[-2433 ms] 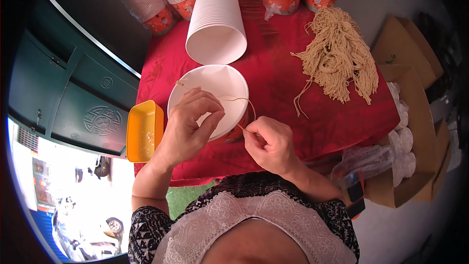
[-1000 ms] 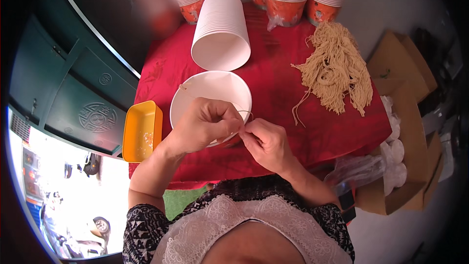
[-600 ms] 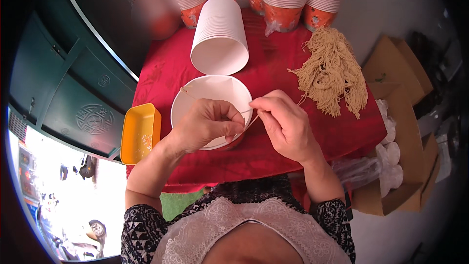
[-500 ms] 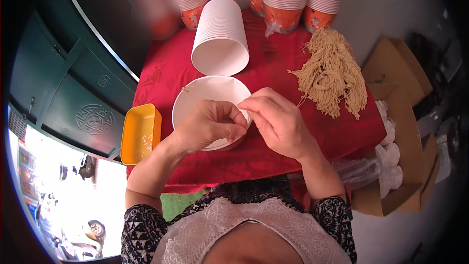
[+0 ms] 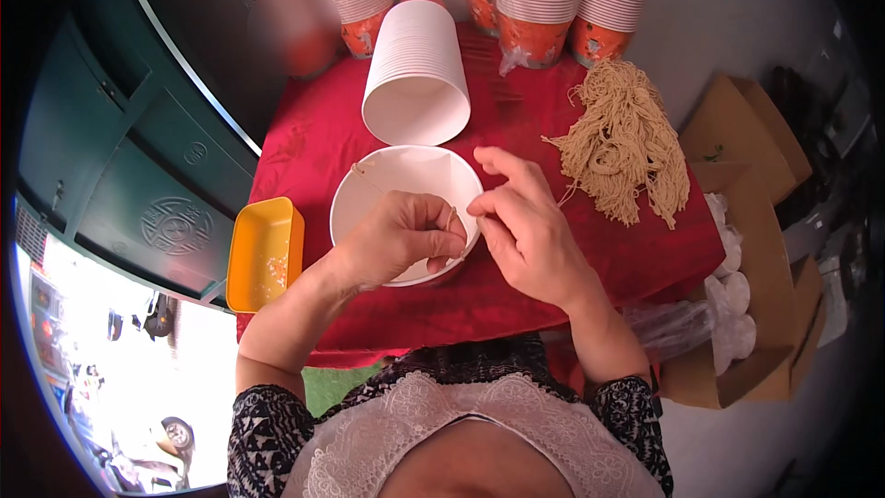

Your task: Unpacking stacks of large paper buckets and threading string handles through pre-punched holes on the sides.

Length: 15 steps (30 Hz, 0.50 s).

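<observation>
An open white paper bucket [image 5: 406, 162] stands upright on the red-covered table right in front of me. A thin beige string [image 5: 359, 168] passes through its wall at the left rim and runs across the opening toward my hands. My left hand [image 5: 396, 240] is over the bucket, thumb and fingers pinched on the string near the right rim. Just beside that rim is my right hand [image 5: 530, 235], its fingers apart and slightly curled, with nothing seen in them. A tangled heap of beige strings [image 5: 622, 143] lies at the far right of the table.
A stack of white buckets [image 5: 417, 65] lies on its side behind the bucket. Wrapped bucket stacks [image 5: 535, 0] stand at the back. A yellow tray [image 5: 242, 258] with small bits sits at the left edge. An open cardboard box [image 5: 765, 231] holds white rolls beside the table.
My right hand's fingers have come apart and its index finger has lifted away from the string. The left hand keeps its pinch, and the bucket has shifted very slightly right.
</observation>
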Tool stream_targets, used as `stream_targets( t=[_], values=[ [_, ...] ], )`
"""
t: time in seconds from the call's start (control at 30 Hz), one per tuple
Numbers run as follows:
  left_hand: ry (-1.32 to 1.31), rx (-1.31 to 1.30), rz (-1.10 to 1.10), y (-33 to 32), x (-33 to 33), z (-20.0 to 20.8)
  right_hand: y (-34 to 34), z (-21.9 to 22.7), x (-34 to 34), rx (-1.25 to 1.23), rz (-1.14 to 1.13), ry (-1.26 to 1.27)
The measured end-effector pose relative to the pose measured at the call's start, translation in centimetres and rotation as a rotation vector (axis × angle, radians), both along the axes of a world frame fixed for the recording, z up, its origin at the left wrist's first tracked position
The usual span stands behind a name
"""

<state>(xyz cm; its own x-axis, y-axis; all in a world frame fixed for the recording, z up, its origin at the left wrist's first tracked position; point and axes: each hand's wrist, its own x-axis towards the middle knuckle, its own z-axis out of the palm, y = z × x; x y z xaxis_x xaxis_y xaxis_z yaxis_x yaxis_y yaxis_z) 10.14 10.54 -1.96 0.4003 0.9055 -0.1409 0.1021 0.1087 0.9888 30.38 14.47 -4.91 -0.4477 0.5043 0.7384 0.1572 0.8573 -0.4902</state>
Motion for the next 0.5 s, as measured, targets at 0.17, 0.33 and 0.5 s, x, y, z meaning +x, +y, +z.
stream_targets(
  t=[0.17,0.33,0.5],
  values=[
    [-0.034,0.026,0.000,0.0,0.1,-0.1,-0.8,-0.6,-0.2,-0.016,0.005,-0.025],
    [-0.018,0.025,0.003,0.1,0.2,0.0,-0.9,-1.1,-0.6,-0.093,0.021,0.004],
    [-0.033,0.027,-0.005,-0.1,0.3,0.2,-0.8,-1.4,-0.8,-0.032,0.019,0.049]
  ],
)
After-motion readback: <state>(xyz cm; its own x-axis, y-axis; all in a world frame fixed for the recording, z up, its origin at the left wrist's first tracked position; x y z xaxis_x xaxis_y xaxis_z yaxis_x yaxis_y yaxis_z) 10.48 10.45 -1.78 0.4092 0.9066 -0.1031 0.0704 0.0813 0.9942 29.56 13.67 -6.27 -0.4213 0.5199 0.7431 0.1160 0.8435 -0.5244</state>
